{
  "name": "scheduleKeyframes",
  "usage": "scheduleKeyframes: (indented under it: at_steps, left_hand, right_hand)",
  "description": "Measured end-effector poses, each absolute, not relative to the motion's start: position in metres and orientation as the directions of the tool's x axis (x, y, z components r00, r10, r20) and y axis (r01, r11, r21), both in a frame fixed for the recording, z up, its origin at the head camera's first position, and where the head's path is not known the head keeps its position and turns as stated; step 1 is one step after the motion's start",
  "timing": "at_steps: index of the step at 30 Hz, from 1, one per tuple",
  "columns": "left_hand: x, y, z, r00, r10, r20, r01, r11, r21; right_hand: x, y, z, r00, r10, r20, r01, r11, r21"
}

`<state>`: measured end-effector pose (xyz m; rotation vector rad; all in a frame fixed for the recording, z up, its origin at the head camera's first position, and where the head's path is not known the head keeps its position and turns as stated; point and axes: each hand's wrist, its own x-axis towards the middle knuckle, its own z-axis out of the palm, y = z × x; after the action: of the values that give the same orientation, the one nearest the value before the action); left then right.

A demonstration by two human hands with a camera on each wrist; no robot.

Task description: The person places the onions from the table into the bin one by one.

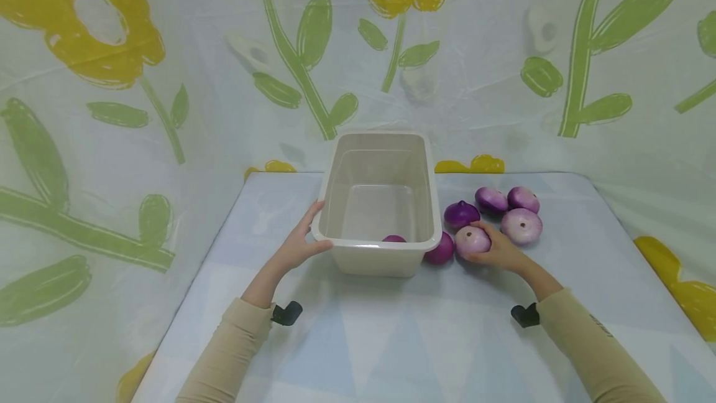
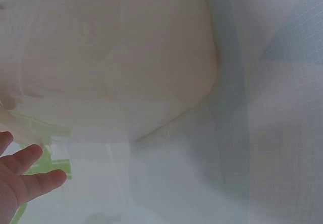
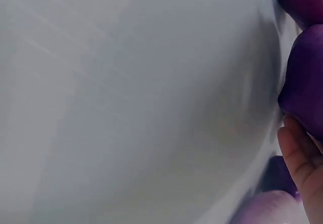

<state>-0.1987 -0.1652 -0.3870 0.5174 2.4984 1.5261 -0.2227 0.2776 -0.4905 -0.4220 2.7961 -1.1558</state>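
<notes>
A beige plastic bin [image 1: 380, 263] stands mid-table, with one purple onion [image 1: 394, 239] inside by its near wall. My left hand [image 1: 306, 238] rests with straight fingers against the bin's left near corner. In the left wrist view the fingers [image 2: 33, 178] lie beside the bin wall [image 2: 126, 47]. My right hand [image 1: 491, 247] grips a pale purple onion [image 1: 472, 240] on the table just right of the bin. In the right wrist view a fingertip [image 3: 300, 168] touches a dark onion [image 3: 308, 82] beside the bin wall [image 3: 141, 98].
More onions lie right of the bin: a dark one [image 1: 440, 251] against its wall, another dark one [image 1: 461, 213], and three paler ones [image 1: 521, 226] behind. A flower-print cloth [image 1: 168, 111] hangs around the pale blue table [image 1: 391, 341].
</notes>
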Motion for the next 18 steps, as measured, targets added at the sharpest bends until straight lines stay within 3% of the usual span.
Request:
scheduleKeyframes:
  at_steps: [18]
  left_hand:
    - [-0.198,-0.165,-0.387,-0.926,0.377,0.035,0.208,0.430,0.879]
  right_hand:
    - [-0.233,0.290,-0.432,-0.973,-0.232,0.002,-0.180,0.752,-0.635]
